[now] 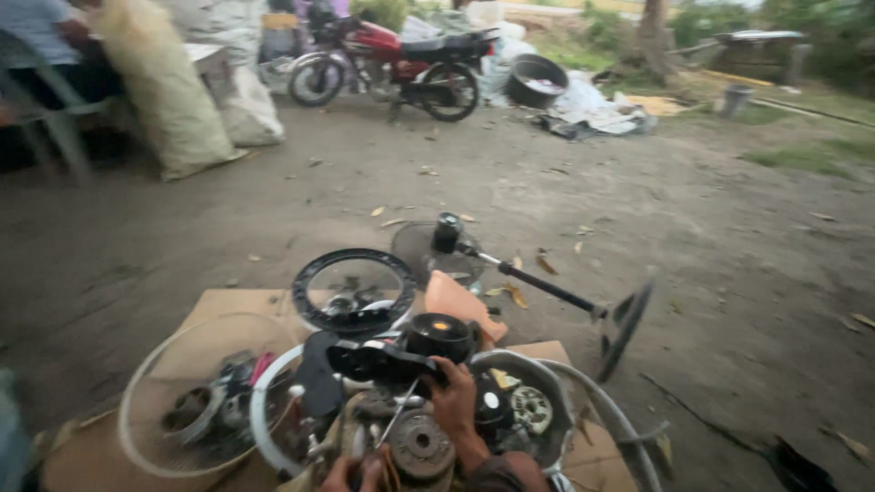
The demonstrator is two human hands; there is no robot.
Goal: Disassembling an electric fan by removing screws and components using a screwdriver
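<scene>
Low at six o'clock, the right hand has its fingers clamped on a black fan motor housing above a grey motor core. Whether the left hand, holding a thin tool, is closed is unclear. White fan guards lie at nine o'clock on cardboard. Steadying the housing seems wise.

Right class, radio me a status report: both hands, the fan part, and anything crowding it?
Right hand grips black plastic fan part. Left hand low at frame edge, grip unclear. Round wire fan guards, motor parts crowd the brown cardboard.
</scene>
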